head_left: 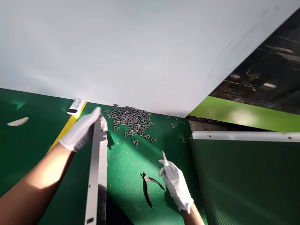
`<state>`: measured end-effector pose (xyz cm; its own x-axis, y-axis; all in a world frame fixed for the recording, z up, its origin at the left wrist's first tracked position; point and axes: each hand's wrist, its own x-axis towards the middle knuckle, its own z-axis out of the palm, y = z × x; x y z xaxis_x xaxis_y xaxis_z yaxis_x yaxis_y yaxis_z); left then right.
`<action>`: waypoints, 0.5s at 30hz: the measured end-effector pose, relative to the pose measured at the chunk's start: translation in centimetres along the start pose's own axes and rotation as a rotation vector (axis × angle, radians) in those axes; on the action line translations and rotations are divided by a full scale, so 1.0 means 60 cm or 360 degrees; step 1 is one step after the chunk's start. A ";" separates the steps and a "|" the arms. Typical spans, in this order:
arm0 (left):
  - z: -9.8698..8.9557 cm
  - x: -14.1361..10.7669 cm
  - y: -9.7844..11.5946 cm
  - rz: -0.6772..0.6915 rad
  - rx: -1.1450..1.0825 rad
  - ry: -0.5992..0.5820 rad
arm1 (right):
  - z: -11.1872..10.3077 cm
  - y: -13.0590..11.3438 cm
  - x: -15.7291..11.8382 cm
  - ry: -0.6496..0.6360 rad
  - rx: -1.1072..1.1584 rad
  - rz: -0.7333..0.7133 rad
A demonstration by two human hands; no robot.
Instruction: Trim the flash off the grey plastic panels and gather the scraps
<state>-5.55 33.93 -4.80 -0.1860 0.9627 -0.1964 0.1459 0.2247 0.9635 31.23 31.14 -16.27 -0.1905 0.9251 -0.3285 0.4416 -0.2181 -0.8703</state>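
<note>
My left hand (pixel 82 132), in a white glove, grips the far end of a long grey plastic bar (pixel 96 172) that runs toward me across the green mat (pixel 123 204). My right hand (pixel 175 185), also gloved, pinches a small pointed metal blade (pixel 164 155) between its fingers. Just left of that hand, a pair of side cutters (pixel 149 187) with red and black handles lies on the mat, untouched. Farther back, a heap of small grey U-shaped pieces (pixel 130 120) sits beyond both hands, with a few strays around it.
A large white panel (pixel 94 34) fills the upper view, its lower edge along the mat's far side. A yellow strip (pixel 66 129) and a white-and-black label block (pixel 76 106) lie left of the bar. A white rail (pixel 261 135) tops a dark green mesh sheet (pixel 252 187) on the right.
</note>
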 end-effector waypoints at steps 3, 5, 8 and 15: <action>-0.003 -0.005 0.006 0.0067 -0.0230 -0.0008 | 0.019 -0.104 -0.001 -0.0238 0.0050 -0.0159; -0.006 -0.009 0.008 0.0218 -0.0230 0.0043 | 0.035 -0.165 0.002 -0.0367 -0.0024 -0.0226; -0.014 -0.016 0.008 0.0324 -0.0251 0.0085 | 0.064 -0.244 0.010 -0.0509 -0.0167 -0.0356; -0.036 -0.032 0.004 0.0342 -0.0293 0.0015 | 0.135 -0.381 0.046 -0.0469 -0.0840 -0.0857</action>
<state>-7.27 31.83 -3.77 -0.1791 0.9837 0.0166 0.0040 -0.0161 0.9999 13.50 36.14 -0.25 -0.6856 0.7254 -0.0608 0.5651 0.4777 -0.6727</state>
